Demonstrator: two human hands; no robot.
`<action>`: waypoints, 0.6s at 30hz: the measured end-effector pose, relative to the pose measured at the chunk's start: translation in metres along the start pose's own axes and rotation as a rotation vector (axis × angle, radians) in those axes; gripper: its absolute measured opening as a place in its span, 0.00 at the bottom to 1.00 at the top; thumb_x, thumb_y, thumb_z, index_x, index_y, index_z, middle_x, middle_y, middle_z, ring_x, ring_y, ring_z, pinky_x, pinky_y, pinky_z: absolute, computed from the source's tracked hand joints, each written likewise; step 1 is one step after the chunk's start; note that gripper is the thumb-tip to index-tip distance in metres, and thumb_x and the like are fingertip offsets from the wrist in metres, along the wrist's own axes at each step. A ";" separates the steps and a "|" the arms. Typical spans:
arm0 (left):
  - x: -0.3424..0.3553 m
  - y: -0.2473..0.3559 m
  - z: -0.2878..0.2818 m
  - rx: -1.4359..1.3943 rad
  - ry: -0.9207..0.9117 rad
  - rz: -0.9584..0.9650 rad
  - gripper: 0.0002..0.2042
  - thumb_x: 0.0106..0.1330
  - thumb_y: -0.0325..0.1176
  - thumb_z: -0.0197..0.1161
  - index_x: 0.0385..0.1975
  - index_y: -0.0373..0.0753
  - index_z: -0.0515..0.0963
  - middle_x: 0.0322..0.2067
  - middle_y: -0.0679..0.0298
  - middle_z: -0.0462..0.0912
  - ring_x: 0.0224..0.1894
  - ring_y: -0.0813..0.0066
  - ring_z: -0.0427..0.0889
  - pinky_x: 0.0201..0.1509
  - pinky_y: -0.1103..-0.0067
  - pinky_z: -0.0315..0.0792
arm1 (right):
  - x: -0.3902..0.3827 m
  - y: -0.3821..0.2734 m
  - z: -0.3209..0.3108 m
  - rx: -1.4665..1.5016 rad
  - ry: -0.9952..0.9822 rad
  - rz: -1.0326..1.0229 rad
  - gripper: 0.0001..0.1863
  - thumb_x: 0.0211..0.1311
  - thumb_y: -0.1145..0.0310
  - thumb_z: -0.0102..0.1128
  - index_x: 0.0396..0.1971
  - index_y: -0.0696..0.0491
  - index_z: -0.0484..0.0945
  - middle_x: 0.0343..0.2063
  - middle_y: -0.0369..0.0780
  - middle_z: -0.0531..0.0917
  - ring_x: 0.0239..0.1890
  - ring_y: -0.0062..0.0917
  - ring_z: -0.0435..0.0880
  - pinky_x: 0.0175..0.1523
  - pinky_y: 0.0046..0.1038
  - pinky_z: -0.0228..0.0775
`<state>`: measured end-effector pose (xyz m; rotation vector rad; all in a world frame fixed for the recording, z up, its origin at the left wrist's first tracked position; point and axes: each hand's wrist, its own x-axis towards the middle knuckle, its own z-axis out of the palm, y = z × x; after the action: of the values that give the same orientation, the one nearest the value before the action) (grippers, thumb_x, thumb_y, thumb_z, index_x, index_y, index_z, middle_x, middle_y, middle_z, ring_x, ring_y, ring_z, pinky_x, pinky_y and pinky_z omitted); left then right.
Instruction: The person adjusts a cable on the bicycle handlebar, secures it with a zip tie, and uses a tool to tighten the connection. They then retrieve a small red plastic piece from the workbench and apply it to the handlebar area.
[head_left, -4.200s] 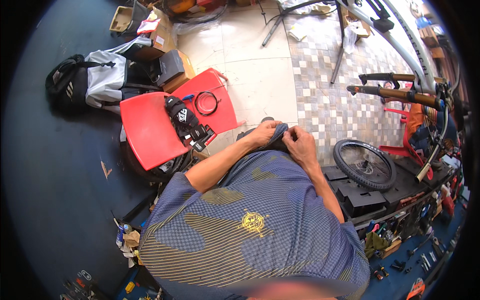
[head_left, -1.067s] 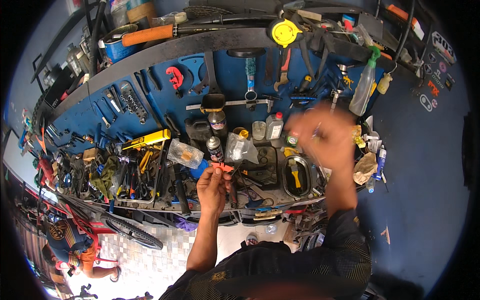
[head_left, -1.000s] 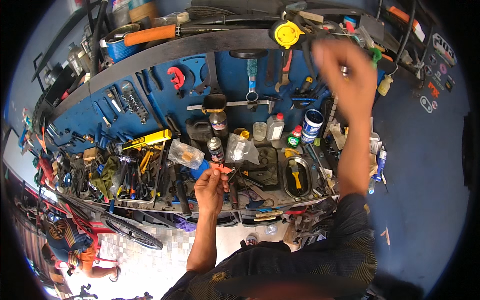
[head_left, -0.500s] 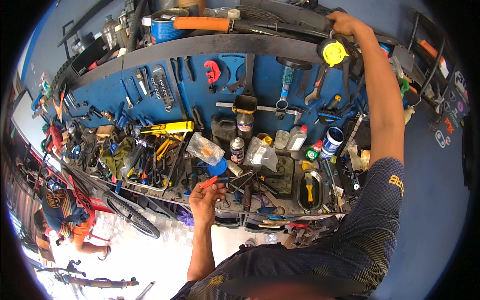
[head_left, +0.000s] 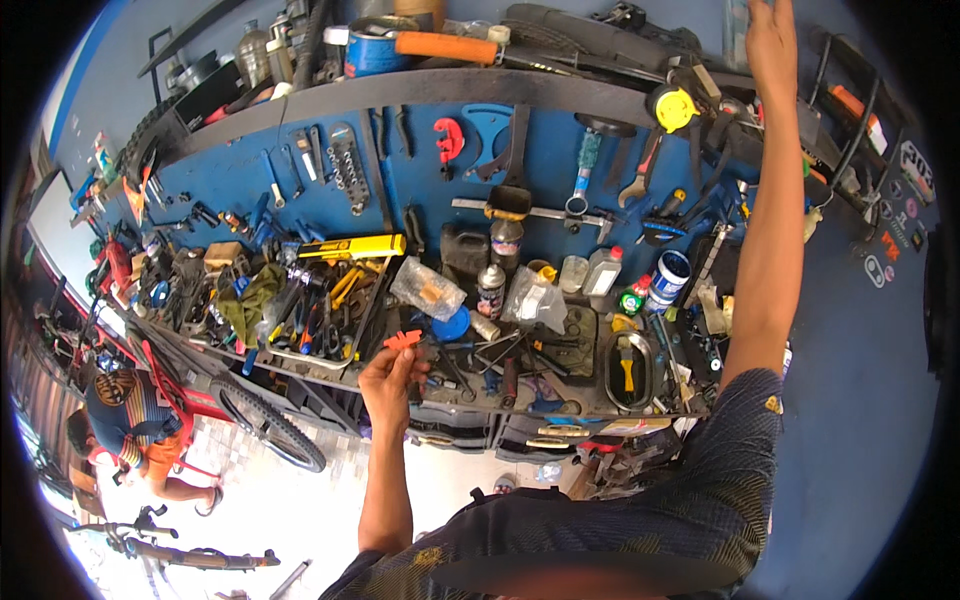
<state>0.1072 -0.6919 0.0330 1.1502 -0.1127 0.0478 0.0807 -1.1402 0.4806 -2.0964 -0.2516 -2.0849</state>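
Note:
In front of the bench, my left hand (head_left: pixel 391 385) pinches a small flat orange-red piece (head_left: pixel 403 340), plastic-looking with a notched edge. My right hand (head_left: pixel 772 52) is raised at the upper right, above the shelf. Its fingers are closed beside a pale blue, box-like thing (head_left: pixel 737 35), cut off by the picture's top edge; I cannot make out what it is. Below that hand, a yellow round item (head_left: pixel 673 108) hangs at the shelf edge. Nearest to my left hand on the bench are a blue lid (head_left: pixel 451 324) and a clear plastic bag (head_left: pixel 428 287).
A cluttered workbench holds bottles, a white-and-blue tub (head_left: pixel 667 280), an oval tray with a yellow brush (head_left: pixel 627 365) and heaped tools. Tools hang on the blue panel (head_left: pixel 350 235). The shelf bears an orange tube (head_left: pixel 445 46). At left, a person (head_left: pixel 135 420) sits near a bicycle wheel (head_left: pixel 268 425).
My right hand has risen off the shelf, up and to the right, beside the pale blue thing. My left hand has shifted slightly left, turning the orange-red piece. The view has shifted a little.

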 end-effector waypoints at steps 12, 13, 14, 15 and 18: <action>-0.044 0.040 -0.109 0.110 0.040 0.066 0.10 0.71 0.30 0.68 0.41 0.28 0.82 0.33 0.59 0.87 0.29 0.78 0.83 0.33 0.81 0.77 | -0.398 -0.301 0.069 1.934 -0.763 1.138 0.52 0.65 0.63 0.67 0.80 0.33 0.41 0.44 0.44 0.78 0.23 0.27 0.82 0.22 0.28 0.78; -0.049 0.048 -0.123 0.148 0.072 0.057 0.08 0.72 0.30 0.67 0.40 0.29 0.83 0.31 0.61 0.86 0.29 0.79 0.83 0.33 0.82 0.77 | -0.408 -0.325 0.070 2.132 -0.729 1.239 0.53 0.64 0.63 0.68 0.80 0.32 0.40 0.45 0.46 0.79 0.22 0.28 0.82 0.21 0.29 0.78; -0.055 0.054 -0.138 0.187 0.114 0.064 0.09 0.72 0.31 0.68 0.41 0.29 0.83 0.30 0.61 0.86 0.28 0.80 0.82 0.32 0.82 0.76 | -0.418 -0.346 0.073 2.250 -0.719 1.305 0.53 0.63 0.61 0.68 0.80 0.30 0.41 0.45 0.48 0.79 0.22 0.30 0.83 0.18 0.30 0.78; -0.060 0.058 -0.151 0.217 0.145 0.066 0.10 0.71 0.31 0.69 0.42 0.29 0.83 0.29 0.62 0.86 0.27 0.81 0.81 0.32 0.83 0.75 | -0.422 -0.362 0.071 2.354 -0.728 1.383 0.53 0.62 0.61 0.68 0.80 0.31 0.42 0.43 0.47 0.79 0.22 0.29 0.83 0.20 0.31 0.79; -0.076 0.070 -0.183 0.223 0.212 0.082 0.11 0.72 0.32 0.67 0.43 0.28 0.84 0.27 0.63 0.85 0.26 0.81 0.80 0.31 0.82 0.74 | -0.441 -0.401 0.073 2.389 -0.750 1.409 0.50 0.61 0.60 0.69 0.79 0.34 0.47 0.39 0.42 0.77 0.25 0.26 0.81 0.26 0.31 0.80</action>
<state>0.0373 -0.4950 0.0144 1.3550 0.0348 0.2601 0.0527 -0.7321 0.0410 -0.5041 -0.5539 0.4131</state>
